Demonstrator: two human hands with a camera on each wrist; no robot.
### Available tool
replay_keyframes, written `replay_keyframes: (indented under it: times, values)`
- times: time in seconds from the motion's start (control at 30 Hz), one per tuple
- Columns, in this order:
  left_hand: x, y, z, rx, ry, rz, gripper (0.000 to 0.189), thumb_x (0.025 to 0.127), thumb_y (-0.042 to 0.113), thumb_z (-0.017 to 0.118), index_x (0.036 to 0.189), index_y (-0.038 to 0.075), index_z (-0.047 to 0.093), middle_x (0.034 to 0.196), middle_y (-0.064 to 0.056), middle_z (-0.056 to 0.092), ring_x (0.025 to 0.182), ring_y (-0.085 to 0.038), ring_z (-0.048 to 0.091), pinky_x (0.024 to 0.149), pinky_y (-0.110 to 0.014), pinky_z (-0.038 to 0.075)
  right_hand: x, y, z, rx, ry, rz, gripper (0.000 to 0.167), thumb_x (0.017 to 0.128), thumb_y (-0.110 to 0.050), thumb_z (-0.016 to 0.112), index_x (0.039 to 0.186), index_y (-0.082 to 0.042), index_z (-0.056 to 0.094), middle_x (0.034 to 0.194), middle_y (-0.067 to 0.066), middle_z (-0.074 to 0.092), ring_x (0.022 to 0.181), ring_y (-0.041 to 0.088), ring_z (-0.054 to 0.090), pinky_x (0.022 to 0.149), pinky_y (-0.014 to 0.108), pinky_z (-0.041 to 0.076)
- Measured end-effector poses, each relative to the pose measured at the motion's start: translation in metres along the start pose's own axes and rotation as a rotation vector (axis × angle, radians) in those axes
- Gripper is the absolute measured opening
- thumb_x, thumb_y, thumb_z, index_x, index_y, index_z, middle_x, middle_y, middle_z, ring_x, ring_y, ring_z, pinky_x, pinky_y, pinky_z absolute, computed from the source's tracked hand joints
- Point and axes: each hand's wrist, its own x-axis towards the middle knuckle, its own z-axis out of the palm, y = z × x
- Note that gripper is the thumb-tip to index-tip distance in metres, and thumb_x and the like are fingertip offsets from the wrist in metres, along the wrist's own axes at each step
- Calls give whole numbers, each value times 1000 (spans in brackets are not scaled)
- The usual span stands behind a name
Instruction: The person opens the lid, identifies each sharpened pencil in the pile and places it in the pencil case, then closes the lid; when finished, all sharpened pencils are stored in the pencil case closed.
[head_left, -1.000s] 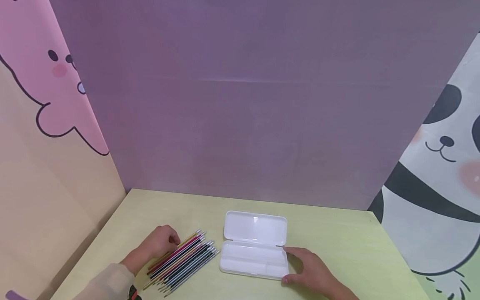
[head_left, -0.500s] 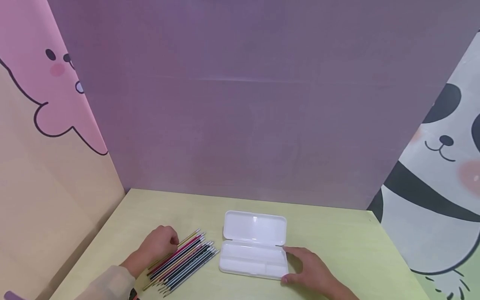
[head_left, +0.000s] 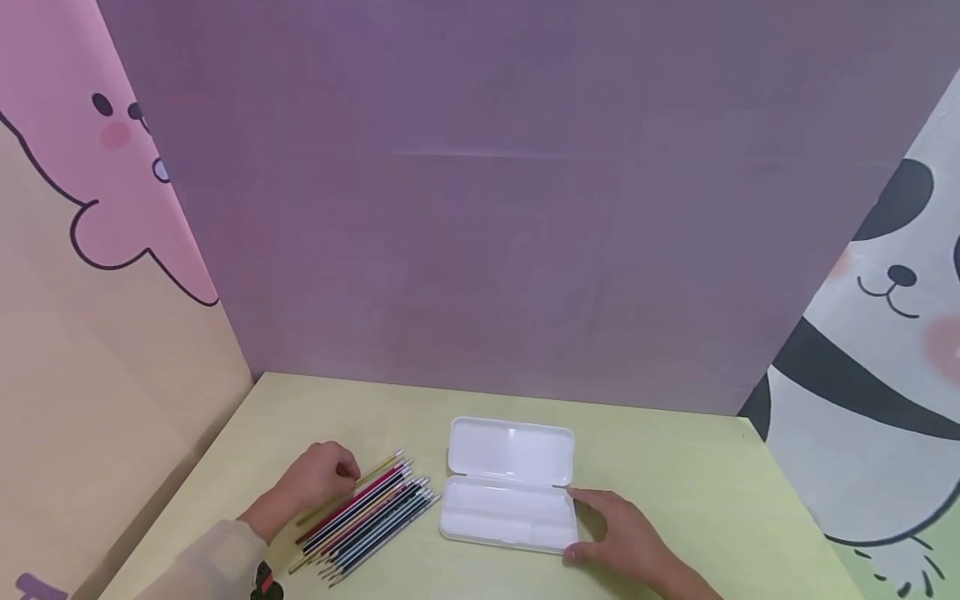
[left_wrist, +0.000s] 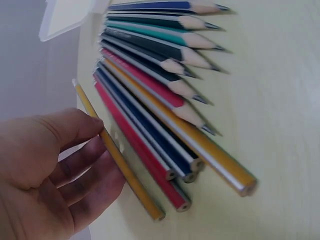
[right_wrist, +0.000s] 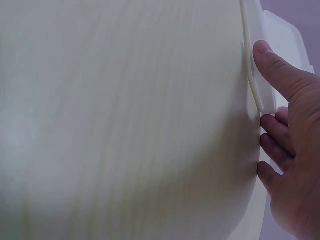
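Between thumb and fingers, my left hand [head_left: 318, 477] pinches a yellow pencil [left_wrist: 128, 175] at the far-left edge of a pile of pencils [head_left: 375, 512]. Its unsharpened end points toward the near side, and a narrow gap parts it from the nearest red pencil [left_wrist: 132, 132]. A white plastic pencil case [head_left: 487, 533] lies with its lid [head_left: 510, 450] folded back to the right of the pile. My right hand [head_left: 630, 537] grips the case's right end, thumb at the near corner and a finger at the far corner. The case's compartments hold nothing.
A pale wood-grain table [head_left: 675, 467] bears everything. Behind it rises a purple-grey panel [head_left: 510, 250]. Side panels carry a pink cartoon figure [head_left: 67, 125] on the left and a panda [head_left: 892, 350] on the right. Several pencils show sharpened tips, others flat ends.
The yellow pencil has come slightly away from the pile with my left hand, opening a small gap. My right hand stays on the case. The head view has shifted slightly.
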Motion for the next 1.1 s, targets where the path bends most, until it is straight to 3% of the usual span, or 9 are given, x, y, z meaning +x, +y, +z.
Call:
replay_keyframes:
  times: [0.17, 0.33, 0.5, 0.63, 0.83, 1.1]
  values:
    - [5, -2, -9, -119, -40, 87, 5, 88, 4, 75, 90, 7, 79, 84, 2, 71, 74, -13, 58, 64, -28, 52, -1, 0, 1, 7, 9, 6, 91, 58, -52, 95, 136, -15, 65, 133, 6, 68, 127, 36, 60, 107, 57, 45]
    - [14, 9, -19, -219, -108, 200, 7, 91, 9, 75, 96, 5, 79, 90, 0, 73, 77, -15, 60, 65, -28, 53, -1, 0, 0, 6, 4, 13, 92, 58, -52, 95, 136, -14, 65, 133, 7, 68, 127, 36, 60, 107, 57, 45]
    - [28, 30, -19, -340, -182, 171, 16, 94, 9, 73, 107, 1, 77, 97, -5, 74, 79, -20, 62, 71, -37, 57, -2, -2, -1, 18, 4, 14, 92, 58, -52, 95, 136, -15, 66, 132, 6, 69, 126, 36, 60, 107, 57, 45]
    - [42, 49, -9, -349, -194, 170, 20, 95, 6, 71, 113, 2, 77, 101, -7, 75, 80, -20, 63, 72, -37, 58, -1, -2, -1, 22, 6, 17, 92, 58, -54, 95, 137, -16, 66, 132, 5, 68, 127, 35, 60, 108, 57, 44]
    - [62, 79, 17, -313, -211, 232, 13, 95, 9, 72, 105, 10, 80, 98, 0, 74, 79, -16, 60, 70, -32, 55, -2, -1, -1, 15, 12, 8, 92, 58, -55, 94, 137, -17, 66, 132, 4, 69, 126, 34, 61, 108, 55, 45]
    - [75, 129, 47, -348, -281, 303, 9, 91, 8, 77, 99, 7, 80, 87, 4, 72, 78, -13, 62, 67, -28, 55, -2, 0, 1, 25, 14, 22, 91, 58, -53, 95, 136, -17, 66, 132, 3, 69, 126, 32, 61, 107, 55, 45]
